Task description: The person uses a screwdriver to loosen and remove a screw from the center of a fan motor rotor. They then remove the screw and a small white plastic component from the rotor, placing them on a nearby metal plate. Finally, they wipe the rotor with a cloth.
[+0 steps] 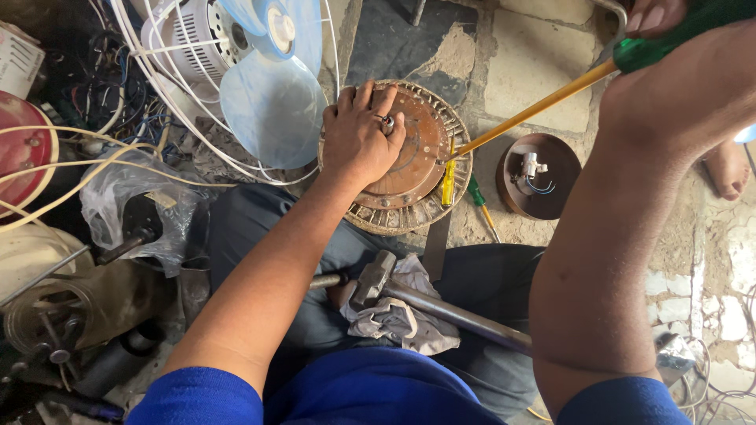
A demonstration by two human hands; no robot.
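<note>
Under the left hand, pressed flat with spread fingers, lies the round fan motor. The right hand grips a green-handled screwdriver, its tip at the motor's rim. Just right of the motor sits a brown cap; nearer the body, a hammer on a rag.

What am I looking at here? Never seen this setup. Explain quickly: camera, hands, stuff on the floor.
One picture, from a camera worn on a person's head, looking down at their own bare arms and lap. The left hand presses flat on a round rusty fan motor lying on the stone floor. The right hand grips a long screwdriver with a green handle; its tip meets the motor's edge. A hammer and a rag lie on the lap. Nearby: a blue-bladed fan in a white wire cage, a brown cup-shaped cover, two small screwdrivers and tangled wires.
</note>
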